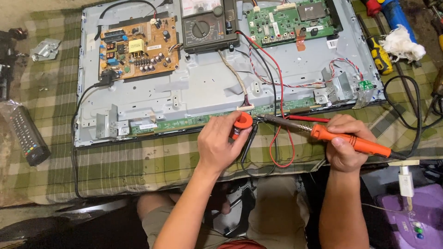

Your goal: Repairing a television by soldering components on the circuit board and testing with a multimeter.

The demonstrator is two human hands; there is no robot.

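His right hand (344,140) grips the orange-handled soldering iron (350,141), light and stiff, best held by that handle away from the metal tip, while the left hand (220,143) pinches 1 small red solder spool (243,121), light, beside the panel's green strip board (184,123).

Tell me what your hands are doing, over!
Left hand holds orange solder spool. Right hand grips orange soldering iron, tip near green strip board. Red and black meter leads cross nearby.
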